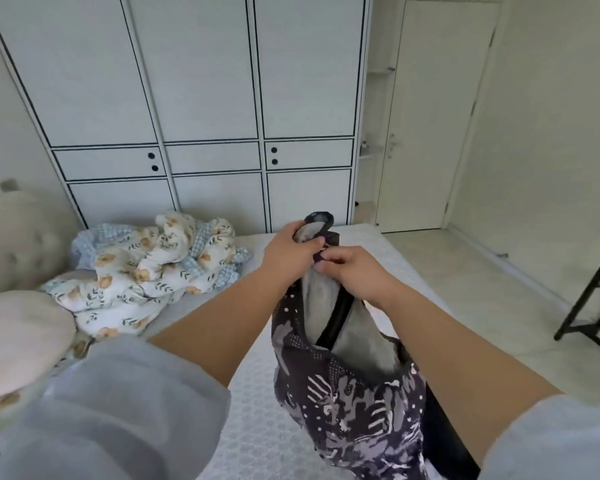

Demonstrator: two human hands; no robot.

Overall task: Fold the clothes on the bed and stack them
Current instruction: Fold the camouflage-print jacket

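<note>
A dark patterned garment (350, 403) with a grey inside hangs in the air above the bed (257, 410), held up by both hands. My left hand (291, 252) grips its top edge, fingers closed round the fabric. Right beside it, my right hand (357, 271) pinches the same top edge. The garment's lower part drops out of view at the bottom of the frame.
A crumpled floral and checked blanket (146, 271) lies at the far left of the bed, next to beige pillows (18, 337). A white wardrobe (201, 98) stands behind the bed. A black metal stand (589, 299) is on the floor at right, near a closed door (433, 133).
</note>
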